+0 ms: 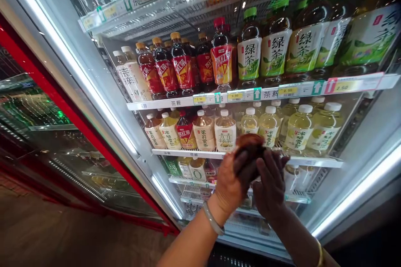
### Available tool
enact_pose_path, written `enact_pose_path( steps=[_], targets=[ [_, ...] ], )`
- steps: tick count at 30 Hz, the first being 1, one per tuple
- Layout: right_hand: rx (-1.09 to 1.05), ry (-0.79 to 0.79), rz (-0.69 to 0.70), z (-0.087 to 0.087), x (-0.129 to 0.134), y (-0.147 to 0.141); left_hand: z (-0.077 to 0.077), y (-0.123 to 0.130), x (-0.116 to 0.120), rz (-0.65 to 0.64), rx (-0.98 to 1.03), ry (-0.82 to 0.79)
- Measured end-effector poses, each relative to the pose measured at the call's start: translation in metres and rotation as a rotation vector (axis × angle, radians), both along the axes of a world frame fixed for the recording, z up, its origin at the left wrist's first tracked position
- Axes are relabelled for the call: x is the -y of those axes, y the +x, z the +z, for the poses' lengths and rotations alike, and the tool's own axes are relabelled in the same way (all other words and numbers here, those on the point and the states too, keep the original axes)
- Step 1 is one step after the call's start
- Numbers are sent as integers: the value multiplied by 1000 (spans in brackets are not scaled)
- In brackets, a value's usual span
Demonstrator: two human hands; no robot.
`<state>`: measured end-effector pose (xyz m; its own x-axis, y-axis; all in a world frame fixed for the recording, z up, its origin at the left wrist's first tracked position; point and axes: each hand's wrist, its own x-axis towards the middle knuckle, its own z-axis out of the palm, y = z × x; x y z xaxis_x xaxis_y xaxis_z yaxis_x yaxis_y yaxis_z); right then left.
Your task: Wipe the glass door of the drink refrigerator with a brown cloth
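My left hand [230, 183] curls around a blurred brown item [250, 142]; my right hand [271, 181] stretches its fingers beside it, contact unclear. Room shows between my wrists; beyond, bottles [225, 131] line the white shelf edge [188, 153]

From head height, we look forward and down, tilted, into the white-lit glass-fronted drinks cooler [233, 153], its bottle shelves close ahead.
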<state>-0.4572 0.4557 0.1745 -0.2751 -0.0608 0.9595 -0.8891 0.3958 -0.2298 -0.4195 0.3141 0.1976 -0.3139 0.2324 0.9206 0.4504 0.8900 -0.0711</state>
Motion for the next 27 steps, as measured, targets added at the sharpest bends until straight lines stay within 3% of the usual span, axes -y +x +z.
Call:
enact_pose_path(
  steps=[2, 4, 10, 16, 22, 27],
  targets=[
    [-76, 77, -13, 8, 14, 1, 10, 9, 18, 57, -70, 92],
    [-97, 90, -58, 14, 24, 1, 10, 15, 26, 55, -109, 93],
    [-116, 37, -193, 6, 34, -3, -17, 9, 27, 69, -76, 43],
    [-102, 55, -300, 1, 45, -3, 9, 1, 55, -42, -136, 25],
    [-45, 10, -333, 1, 63, 1, 0, 12, 64, -189, -54, 10],
    [-83, 85, -437, 1, 69, 0, 21, 14, 93, -84, -135, 59]
  ],
)
